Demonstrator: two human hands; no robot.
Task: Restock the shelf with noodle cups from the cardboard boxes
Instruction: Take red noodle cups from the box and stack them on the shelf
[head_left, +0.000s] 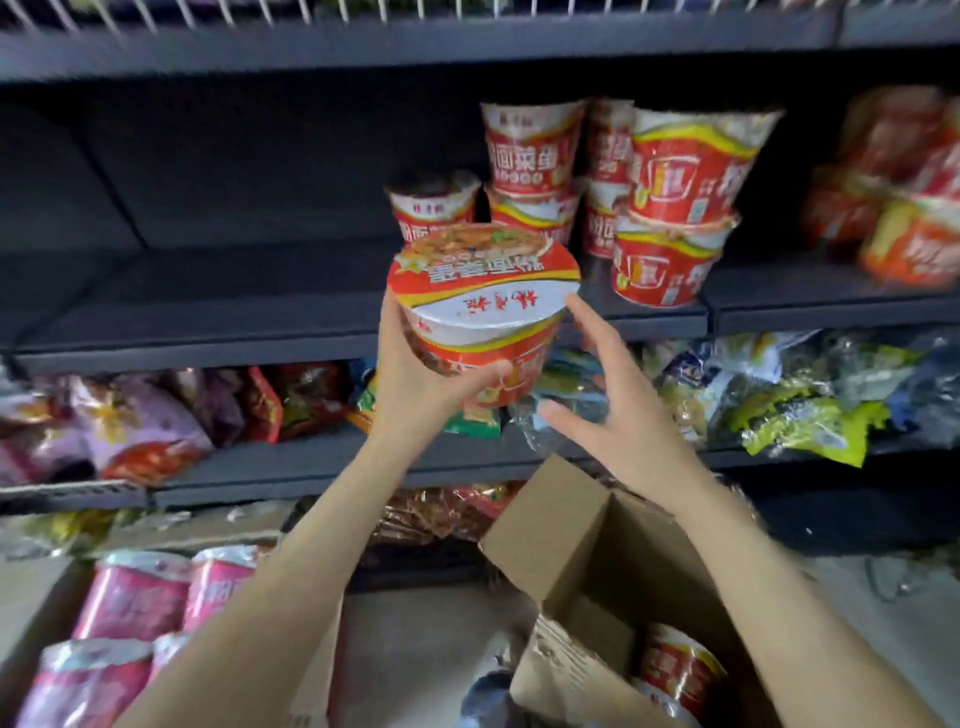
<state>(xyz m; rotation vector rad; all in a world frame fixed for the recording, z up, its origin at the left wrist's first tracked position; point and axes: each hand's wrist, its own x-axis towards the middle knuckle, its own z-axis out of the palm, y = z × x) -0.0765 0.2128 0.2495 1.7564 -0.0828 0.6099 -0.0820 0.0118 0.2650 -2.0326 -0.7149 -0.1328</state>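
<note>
My left hand (415, 379) grips a red and white noodle cup (483, 296) from below and from its left side, holding it up in front of the dark shelf (260, 312). Beside the cup, my right hand (618, 410) has its fingers spread; one fingertip is at the cup's rim. Several red noodle cups (670, 208) stand stacked on the shelf's right part. An open cardboard box (571, 535) at the lower right holds more red cups (675, 670). Another box at the lower left holds pink cups (135, 597).
The shelf's left half is bare dark board. The shelf below (311, 462) carries snack bags, purple at left (130, 415) and green and blue at right (810, 410). More red cups (893, 187) stand at the far right. A white wire rack edge (467, 8) runs along the top.
</note>
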